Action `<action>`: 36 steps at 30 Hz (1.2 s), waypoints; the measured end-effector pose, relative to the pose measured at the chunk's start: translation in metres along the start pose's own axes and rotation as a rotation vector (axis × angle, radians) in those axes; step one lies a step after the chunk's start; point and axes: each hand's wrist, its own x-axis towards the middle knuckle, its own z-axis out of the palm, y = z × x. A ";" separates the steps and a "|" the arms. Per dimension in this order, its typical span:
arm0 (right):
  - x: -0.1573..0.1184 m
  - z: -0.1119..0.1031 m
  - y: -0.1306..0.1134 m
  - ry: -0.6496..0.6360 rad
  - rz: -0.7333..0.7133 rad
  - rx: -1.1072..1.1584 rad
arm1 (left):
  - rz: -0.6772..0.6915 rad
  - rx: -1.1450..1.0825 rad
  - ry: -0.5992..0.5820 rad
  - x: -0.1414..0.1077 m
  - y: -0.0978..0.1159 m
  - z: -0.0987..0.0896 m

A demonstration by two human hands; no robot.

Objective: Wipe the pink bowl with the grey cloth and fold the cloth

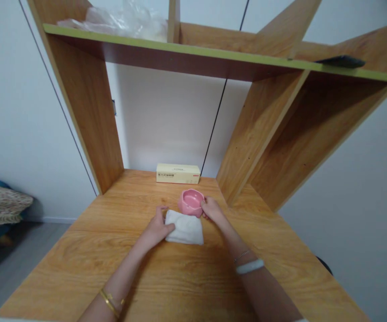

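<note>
A pink bowl [191, 200] is tilted toward the camera just behind a folded white cloth [184, 228]. My right hand [210, 209] grips the bowl's right side, thumb at the rim and fingers outside. At the cloth's left edge is my left hand [160, 227], its thumb on top of the cloth and its fingers stretched along the left side; the cloth is held between them. The bowl's lower front is partly hidden behind the cloth's back edge.
A cream box [177, 174] with printed writing lies at the back of the wooden desk [89, 250]. Upright wooden panels flank it. Overhead, a shelf [146, 47] carries clear plastic bags [126, 22] and a dark flat object [342, 61].
</note>
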 end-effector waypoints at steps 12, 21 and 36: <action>0.004 0.080 -0.120 -0.093 -0.295 0.069 | -0.037 0.355 0.472 -0.033 -0.045 -0.109; 0.004 0.095 -0.126 -0.106 -0.309 -0.013 | 0.212 0.684 0.244 -0.061 -0.035 -0.095; -0.034 0.102 -0.063 -0.061 -0.381 0.384 | 0.048 0.954 0.051 -0.056 -0.013 -0.085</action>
